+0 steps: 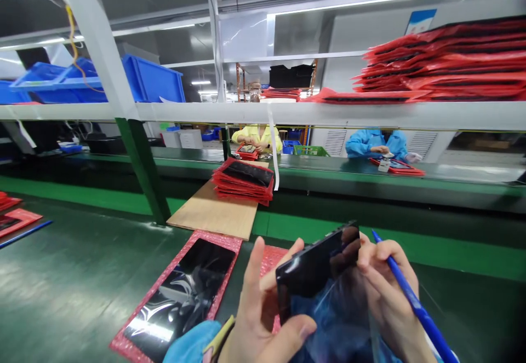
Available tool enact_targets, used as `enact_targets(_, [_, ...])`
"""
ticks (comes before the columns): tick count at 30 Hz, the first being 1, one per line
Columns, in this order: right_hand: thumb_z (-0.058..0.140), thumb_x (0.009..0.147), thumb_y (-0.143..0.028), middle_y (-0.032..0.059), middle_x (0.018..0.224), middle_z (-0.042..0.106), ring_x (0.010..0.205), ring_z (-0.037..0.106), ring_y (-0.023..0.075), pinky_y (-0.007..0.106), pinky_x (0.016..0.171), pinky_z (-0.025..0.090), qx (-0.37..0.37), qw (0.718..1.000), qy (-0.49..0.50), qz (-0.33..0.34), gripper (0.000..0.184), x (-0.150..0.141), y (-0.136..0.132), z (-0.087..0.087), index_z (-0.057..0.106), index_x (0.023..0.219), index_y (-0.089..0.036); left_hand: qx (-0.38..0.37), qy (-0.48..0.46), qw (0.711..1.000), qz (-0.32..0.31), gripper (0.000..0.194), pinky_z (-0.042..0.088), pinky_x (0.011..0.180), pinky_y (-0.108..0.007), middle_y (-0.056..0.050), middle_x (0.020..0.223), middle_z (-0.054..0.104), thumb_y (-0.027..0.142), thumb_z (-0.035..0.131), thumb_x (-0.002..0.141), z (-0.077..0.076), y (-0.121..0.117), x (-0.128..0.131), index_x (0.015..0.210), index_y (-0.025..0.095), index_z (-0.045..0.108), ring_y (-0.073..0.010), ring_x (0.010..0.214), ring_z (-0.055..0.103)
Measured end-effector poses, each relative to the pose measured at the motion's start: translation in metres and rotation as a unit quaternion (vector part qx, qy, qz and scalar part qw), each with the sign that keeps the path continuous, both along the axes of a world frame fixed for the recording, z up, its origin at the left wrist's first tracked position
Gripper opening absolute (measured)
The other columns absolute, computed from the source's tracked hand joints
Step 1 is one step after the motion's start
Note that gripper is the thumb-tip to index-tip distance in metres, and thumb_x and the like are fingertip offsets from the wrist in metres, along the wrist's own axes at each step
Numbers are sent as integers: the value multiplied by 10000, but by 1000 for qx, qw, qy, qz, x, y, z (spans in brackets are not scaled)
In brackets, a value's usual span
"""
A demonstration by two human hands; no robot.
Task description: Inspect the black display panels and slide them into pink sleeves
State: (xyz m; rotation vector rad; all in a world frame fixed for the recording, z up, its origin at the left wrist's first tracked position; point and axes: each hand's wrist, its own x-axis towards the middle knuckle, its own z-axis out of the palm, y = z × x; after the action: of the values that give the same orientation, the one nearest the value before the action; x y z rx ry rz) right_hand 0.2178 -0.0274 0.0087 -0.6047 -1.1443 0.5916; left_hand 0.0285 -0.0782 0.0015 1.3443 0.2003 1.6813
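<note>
My left hand point(263, 319) grips a glossy black screen panel point(316, 270) by its left side, thumb on the front and fingers behind it. The panel is tilted up in front of me. At its right edge, the thumb and fingers of my right hand point(388, 281) pinch what looks like a transparent film point(353, 297) hanging over the panel's face. A slim blue pen-like stick point(411, 297) also rests in my right hand, slanting down to the right. To the left, another black screen panel point(184, 286) lies on pink bubble wrap point(224, 292). More pink wrap shows behind my left hand.
A wooden board point(217, 212) bears a stack of red-wrapped panels point(244, 179). The green bench point(57, 286) carries a blue stick point(27, 234) at left. Overhead, a shelf point(255, 112) holds blue bins point(154, 78) and red packets point(447, 64). Two people work across the line.
</note>
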Motion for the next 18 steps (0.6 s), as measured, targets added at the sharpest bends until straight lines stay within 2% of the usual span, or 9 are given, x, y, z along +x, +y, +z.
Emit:
enact_targets(3, [795, 673, -254, -63, 625, 574, 725, 579, 187, 542, 1081, 300, -42, 999, 14, 14, 288, -1, 5, -3, 516, 743, -271, 5, -12, 1000, -15, 746, 428, 1085, -420, 18, 1380, 598, 243, 689, 847, -4, 6, 0, 1434, 530, 330, -248, 1331, 480])
enact_targets(6, [780, 681, -281, -55, 623, 539, 763, 582, 215, 526, 1016, 377, -60, 998, 6, 9, 292, -2, 7, -5, 494, 741, -278, 25, -6, 999, -29, 751, 452, 1068, -448, -12, 1397, 581, 197, 730, 808, -10, 14, -2, 1422, 475, 399, -286, 1299, 515])
enact_targets(10, [755, 707, -306, -45, 678, 540, 706, 564, 200, 477, 935, 440, -71, 997, -6, 8, 280, -3, 3, -4, 485, 775, -278, 71, 15, 995, -63, 668, 494, 1025, -376, -28, 1388, 591, 164, 724, 810, -13, 23, -5, 1376, 421, 481, -273, 1248, 572])
enact_targets(12, [741, 726, -304, -46, 701, 546, 693, 558, 184, 437, 921, 440, -90, 996, -2, 16, 268, -5, 1, -1, 481, 783, -275, 46, 11, 996, -70, 646, 496, 1003, -334, -19, 1340, 630, 206, 752, 793, -12, 25, -7, 1345, 426, 498, -248, 1205, 608])
enact_targets(14, [748, 722, -286, -49, 699, 543, 670, 538, 165, 386, 873, 446, -114, 993, 4, 25, 272, -6, -1, 1, 482, 772, -268, 21, -2, 996, -91, 622, 501, 976, -349, -36, 1305, 646, 346, 766, 774, -9, 24, -9, 1331, 411, 495, -254, 1155, 634])
enact_targets(16, [781, 672, -257, -52, 667, 508, 656, 510, 155, 337, 789, 450, -121, 992, 9, 25, 306, -6, 0, 4, 483, 742, -257, -13, -9, 993, -114, 499, 486, 980, -392, -57, 1302, 637, 496, 642, 839, -6, 25, -11, 1304, 373, 507, -264, 1149, 626])
enact_targets(18, [804, 621, -225, -52, 652, 463, 659, 477, 148, 293, 709, 434, -120, 993, 12, 19, 334, -6, 1, 5, 487, 725, -249, -55, -19, 993, -100, 336, 449, 1015, -398, -44, 1287, 636, 488, 464, 947, -4, 27, -12, 1243, 347, 542, -235, 1161, 609])
